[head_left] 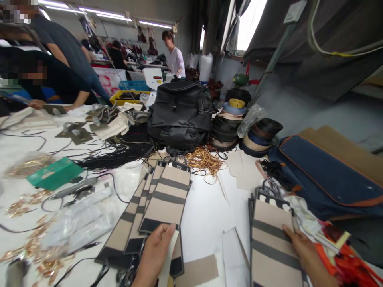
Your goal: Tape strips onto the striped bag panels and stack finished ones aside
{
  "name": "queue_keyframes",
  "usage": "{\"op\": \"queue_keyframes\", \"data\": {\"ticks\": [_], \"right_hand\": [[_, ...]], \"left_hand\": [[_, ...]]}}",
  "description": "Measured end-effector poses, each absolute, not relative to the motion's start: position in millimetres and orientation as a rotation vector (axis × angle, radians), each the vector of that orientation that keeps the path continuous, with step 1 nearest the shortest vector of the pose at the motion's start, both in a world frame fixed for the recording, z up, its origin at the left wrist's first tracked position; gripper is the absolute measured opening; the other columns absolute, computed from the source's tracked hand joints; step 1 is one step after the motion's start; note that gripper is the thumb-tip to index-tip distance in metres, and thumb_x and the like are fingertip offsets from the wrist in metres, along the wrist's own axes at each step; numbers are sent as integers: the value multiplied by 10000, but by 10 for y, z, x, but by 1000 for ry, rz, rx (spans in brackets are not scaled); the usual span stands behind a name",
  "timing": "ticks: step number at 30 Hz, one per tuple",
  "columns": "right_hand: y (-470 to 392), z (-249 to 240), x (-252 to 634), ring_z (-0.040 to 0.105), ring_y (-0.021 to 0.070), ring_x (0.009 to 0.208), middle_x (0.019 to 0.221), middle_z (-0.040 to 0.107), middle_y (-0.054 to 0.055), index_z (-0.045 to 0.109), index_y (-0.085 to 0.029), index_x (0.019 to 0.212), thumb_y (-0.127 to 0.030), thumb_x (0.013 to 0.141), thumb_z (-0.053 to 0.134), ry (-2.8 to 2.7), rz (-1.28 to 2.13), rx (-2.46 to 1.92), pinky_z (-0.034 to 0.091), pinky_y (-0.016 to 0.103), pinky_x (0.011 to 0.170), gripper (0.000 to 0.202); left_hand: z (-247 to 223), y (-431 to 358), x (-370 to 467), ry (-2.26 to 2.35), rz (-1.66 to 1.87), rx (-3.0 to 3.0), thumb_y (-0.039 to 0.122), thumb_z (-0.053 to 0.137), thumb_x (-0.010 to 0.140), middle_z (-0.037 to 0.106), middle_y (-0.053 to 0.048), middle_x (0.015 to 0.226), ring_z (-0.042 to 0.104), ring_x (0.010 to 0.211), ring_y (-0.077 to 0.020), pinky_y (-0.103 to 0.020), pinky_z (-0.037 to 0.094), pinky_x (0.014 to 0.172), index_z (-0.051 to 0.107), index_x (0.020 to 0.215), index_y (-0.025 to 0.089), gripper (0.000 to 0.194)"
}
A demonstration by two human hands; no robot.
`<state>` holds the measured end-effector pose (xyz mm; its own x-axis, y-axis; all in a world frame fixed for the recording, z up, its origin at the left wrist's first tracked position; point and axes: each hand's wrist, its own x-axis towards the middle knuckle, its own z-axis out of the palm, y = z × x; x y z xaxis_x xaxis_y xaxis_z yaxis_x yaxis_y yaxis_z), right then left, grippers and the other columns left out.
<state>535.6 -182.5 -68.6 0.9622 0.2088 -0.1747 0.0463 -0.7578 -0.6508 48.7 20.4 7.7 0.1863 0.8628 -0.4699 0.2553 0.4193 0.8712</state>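
Observation:
At the lower middle, my left hand (157, 249) is closed, thumb against fingers, on the bottom end of the top striped panel (167, 195). That beige panel with dark grey bands lies over several similar ones fanned out to the left. A pale strip runs beside the thumb. On the right, my right hand (302, 243) rests along the right edge of another stack of striped panels (272, 243); its thumb or finger lies on the top face and the other fingers are partly hidden at the side. Black-and-white ends show at the tops of both stacks.
A black backpack (182, 111) stands behind, beside rolls of strap (224, 127). Left are black cords, a green box (55, 173), plastic bags and metal pieces. A blue bag (326, 171) lies right. People are in the background; one leans over the table at left.

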Motion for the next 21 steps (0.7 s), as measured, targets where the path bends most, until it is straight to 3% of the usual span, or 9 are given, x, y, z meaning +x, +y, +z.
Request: {"op": "queue_keyframes", "data": {"ticks": [3, 6, 9, 11, 13, 17, 21], "right_hand": [[-1665, -597, 5310, 600, 503, 1173, 1108, 711, 236, 701, -194, 1155, -681, 609, 699, -227, 128, -2630, 456, 648, 970, 731], [-1270, -300, 4731, 566, 455, 1218, 1250, 646, 242, 619, -138, 1297, -650, 722, 617, -516, -24, -2423, 446, 602, 1013, 770], [-771, -46, 3646, 684, 322, 897, 1020, 727, 122, 702, -206, 1131, -612, 706, 702, -669, 680, -2018, 550, 465, 852, 588], [-481, 23, 2890, 676, 256, 805, 983, 729, 86, 711, -212, 1113, -537, 698, 772, -802, 1165, -1649, 552, 388, 761, 531], [-270, 26, 2314, 631, 187, 701, 871, 706, 35, 717, -209, 1087, -454, 708, 808, -891, 1433, -1406, 511, 316, 671, 460], [-49, -30, 1909, 501, 121, 530, 585, 564, -42, 731, -183, 869, -457, 721, 811, -901, 1478, -1356, 396, 253, 531, 322], [66, -20, 1987, 580, 172, 594, 626, 647, 3, 738, -192, 830, -527, 723, 800, -912, 1468, -1378, 470, 291, 586, 357]], "left_hand": [[134, 200, 531, 1369, 611, 1056, 734, 618, 765, 560, 40, 503, 464, 464, -137, -235, 352, 478, 536, 672, 217, 532], [143, 207, 567, 1390, 654, 1066, 716, 642, 753, 565, 32, 530, 478, 506, -142, -236, 353, 506, 554, 643, 206, 529], [129, 213, 612, 1410, 727, 1090, 684, 682, 734, 539, 35, 559, 475, 555, -141, -237, 356, 540, 570, 611, 194, 518], [121, 210, 640, 1410, 766, 1095, 660, 695, 737, 531, 35, 571, 465, 571, -137, -238, 358, 558, 586, 602, 186, 504], [117, 200, 649, 1394, 785, 1082, 638, 694, 752, 551, 28, 586, 481, 587, -141, -240, 372, 572, 606, 614, 181, 485], [98, 159, 560, 1334, 784, 1021, 597, 679, 797, 651, -4, 644, 549, 605, -156, -246, 414, 585, 659, 701, 174, 434], [67, 102, 384, 1139, 760, 929, 500, 712, 820, 721, -28, 771, 592, 643, -146, -236, 439, 604, 713, 947, 162, 361]]}}
